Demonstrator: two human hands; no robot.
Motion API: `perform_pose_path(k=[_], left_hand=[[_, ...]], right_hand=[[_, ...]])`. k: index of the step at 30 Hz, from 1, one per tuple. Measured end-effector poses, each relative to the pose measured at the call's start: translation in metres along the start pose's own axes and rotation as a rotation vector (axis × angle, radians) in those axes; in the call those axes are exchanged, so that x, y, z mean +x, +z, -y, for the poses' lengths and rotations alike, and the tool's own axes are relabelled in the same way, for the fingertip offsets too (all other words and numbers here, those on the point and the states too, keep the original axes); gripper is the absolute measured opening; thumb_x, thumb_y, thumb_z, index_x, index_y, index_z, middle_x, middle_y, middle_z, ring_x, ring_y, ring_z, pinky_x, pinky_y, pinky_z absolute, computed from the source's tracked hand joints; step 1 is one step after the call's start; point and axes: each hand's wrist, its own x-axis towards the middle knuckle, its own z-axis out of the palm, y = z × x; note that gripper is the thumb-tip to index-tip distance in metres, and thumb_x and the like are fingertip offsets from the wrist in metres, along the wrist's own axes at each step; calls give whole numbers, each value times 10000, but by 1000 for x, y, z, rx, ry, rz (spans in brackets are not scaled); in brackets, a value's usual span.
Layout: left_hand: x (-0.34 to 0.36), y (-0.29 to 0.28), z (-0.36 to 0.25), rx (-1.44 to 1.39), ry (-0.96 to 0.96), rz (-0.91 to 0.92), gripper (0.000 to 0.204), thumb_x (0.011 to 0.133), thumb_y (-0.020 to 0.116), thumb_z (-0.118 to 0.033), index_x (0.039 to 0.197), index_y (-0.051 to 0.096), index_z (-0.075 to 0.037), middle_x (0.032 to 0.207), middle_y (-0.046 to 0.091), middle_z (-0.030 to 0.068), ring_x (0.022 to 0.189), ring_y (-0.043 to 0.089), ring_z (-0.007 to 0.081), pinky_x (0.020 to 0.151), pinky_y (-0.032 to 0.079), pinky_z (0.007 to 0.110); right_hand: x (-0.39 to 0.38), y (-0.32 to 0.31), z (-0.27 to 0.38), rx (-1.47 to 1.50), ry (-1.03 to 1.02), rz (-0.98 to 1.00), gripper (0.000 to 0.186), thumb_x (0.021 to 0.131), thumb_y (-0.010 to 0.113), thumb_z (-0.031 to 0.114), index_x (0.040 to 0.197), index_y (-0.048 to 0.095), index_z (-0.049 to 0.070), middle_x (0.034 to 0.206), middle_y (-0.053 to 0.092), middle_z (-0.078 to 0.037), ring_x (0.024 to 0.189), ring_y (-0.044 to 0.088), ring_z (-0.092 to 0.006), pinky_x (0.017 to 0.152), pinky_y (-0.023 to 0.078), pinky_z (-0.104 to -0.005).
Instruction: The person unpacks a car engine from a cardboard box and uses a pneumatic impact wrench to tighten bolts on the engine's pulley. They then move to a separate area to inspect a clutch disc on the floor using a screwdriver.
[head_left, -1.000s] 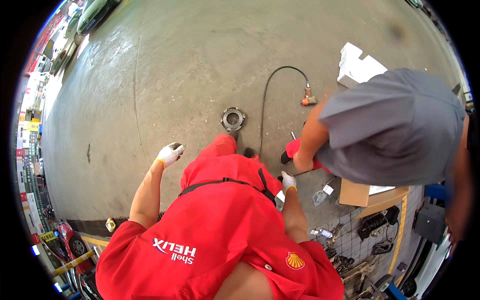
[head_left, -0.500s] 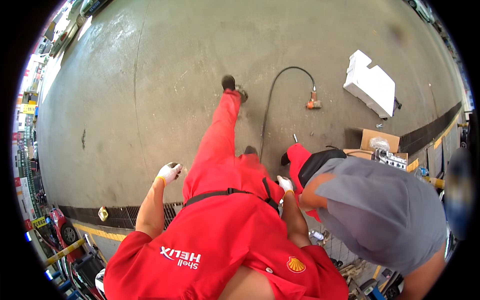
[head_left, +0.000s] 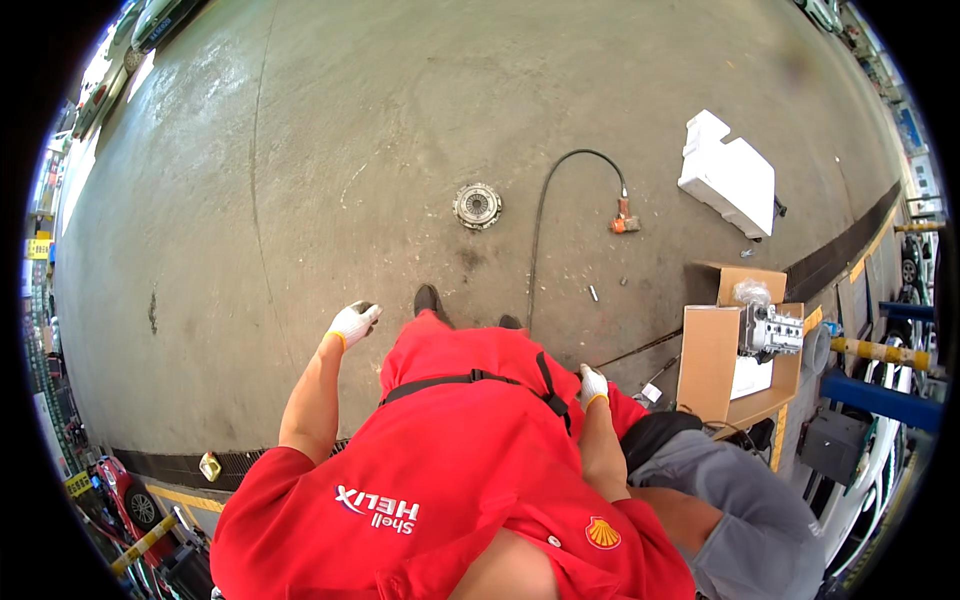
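My left hand (head_left: 355, 322), in a white work glove with dark fingertips, hangs out to my left over the floor. Its fingers are loosely bent and a little apart, with nothing visible in them. At my right hip is my right hand (head_left: 593, 384), also gloved, its fingers slack and partly hidden; no object shows in it. A round metal clutch pressure plate (head_left: 478, 206) lies on the floor ahead of my feet. To its right rests an orange air impact wrench (head_left: 625, 217), joined to a curved black hose (head_left: 544, 192). Neither hand touches these.
Behind my right arm a person in grey (head_left: 735, 490) bends low. An open cardboard box (head_left: 710, 360) stands right, with a metal engine part (head_left: 772, 330) at it. Farther off lies a white foam block (head_left: 730, 175). A dark floor grating (head_left: 240, 468) runs along the left.
My stretched leg has drawn in, uncovering the pressure plate beside where that foot was. Both hands sit slightly farther right in view. The person in grey has shifted lower, revealing more of the box.
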Motion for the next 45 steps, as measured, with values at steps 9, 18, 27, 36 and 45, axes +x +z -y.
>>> perform_pose_path(k=[9, 18, 27, 36, 45], left_hand=[[35, -101, 43, -244, -37, -12, 403, 1024, 658, -377, 1227, 656, -29, 959, 693, 55, 769, 623, 142, 707, 535, 306], [78, -145, 182, -85, -429, 198, 351, 1042, 630, -364, 1196, 655, -49, 875, 663, 56, 653, 602, 170, 607, 525, 341], [143, -128, 23, 23, -68, 263, 340, 1015, 649, -322, 1195, 675, -35, 892, 694, 50, 723, 631, 145, 659, 539, 322], [161, -82, -16, 253, 94, 397, 337, 1025, 632, -433, 1114, 679, -110, 866, 708, 43, 677, 646, 172, 635, 548, 336], [102, 17, -118, 1118, 409, 619, 393, 1022, 609, -465, 1136, 707, -101, 949, 731, 23, 749, 655, 159, 649, 508, 343]], right_hand=[[-17, 120, 57, -118, -149, 89, 401, 1009, 652, 317, 1305, 562, 61, 929, 664, -107, 691, 641, -234, 525, 524, -377], [-107, 164, 65, -354, -264, -148, 902, 893, 775, 557, 1431, 484, -106, 891, 646, -102, 574, 595, -158, 481, 496, -316], [-169, 117, -92, -280, -23, -473, 704, 829, 845, 393, 1334, 640, -53, 1020, 771, -179, 891, 715, -232, 787, 579, -405], [-196, 115, -211, -212, -42, -371, 763, 905, 689, 598, 1411, 620, 31, 1143, 748, -173, 885, 729, -276, 800, 596, -392], [-243, 64, -239, 338, 97, -361, 807, 931, 559, 675, 1427, 606, 41, 1404, 628, -264, 1305, 606, -394, 1116, 459, -439]])
